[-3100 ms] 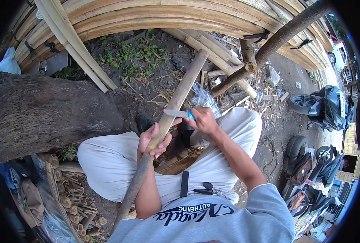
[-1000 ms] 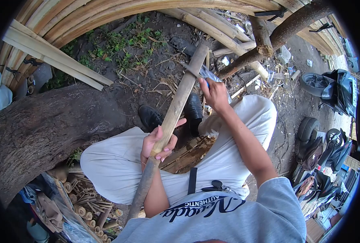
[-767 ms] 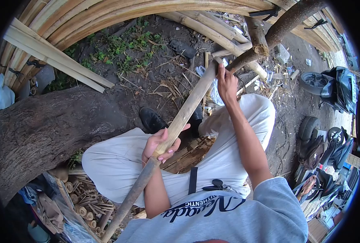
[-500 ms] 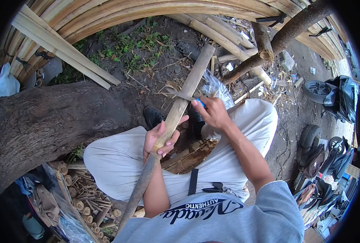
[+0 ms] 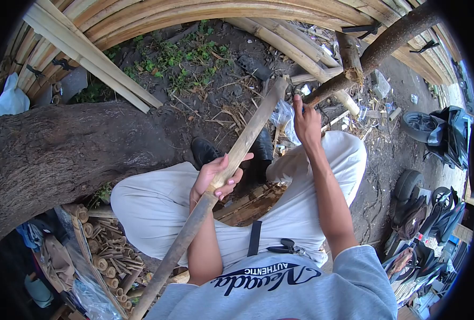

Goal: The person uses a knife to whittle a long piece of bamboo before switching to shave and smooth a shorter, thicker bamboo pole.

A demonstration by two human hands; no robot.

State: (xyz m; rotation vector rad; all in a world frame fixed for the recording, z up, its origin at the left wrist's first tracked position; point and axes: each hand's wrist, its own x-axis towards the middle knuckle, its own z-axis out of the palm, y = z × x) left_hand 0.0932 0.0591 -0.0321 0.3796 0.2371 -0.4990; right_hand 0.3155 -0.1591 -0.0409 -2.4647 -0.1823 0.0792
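Observation:
A long bamboo pole [image 5: 247,133] slants across my lap from lower left to upper right. Its upper part is pale and scraped, while the lower part stays darker grey. My left hand [image 5: 218,178] is wrapped round the pole near its middle, at the joint between the two shades. Close to the pole's far end, my right hand [image 5: 307,122] grips a knife, thumb stretched forward. In this view the fingers mostly hide the knife; its blade is hard to make out.
A thick tree trunk [image 5: 77,154] lies at the left. Stacked bamboo strips [image 5: 205,21] span the back, with a branch [image 5: 391,42] at upper right. Cut bamboo pieces [image 5: 109,266] fill a crate at lower left. Motorbikes [image 5: 439,133] stand at the right. Clear plastic [image 5: 285,120] lies beyond my feet.
My right hand has moved up and away along the bamboo pole with the knife, from mid-length to near the far end. My left hand keeps its hold; the pole has shifted slightly.

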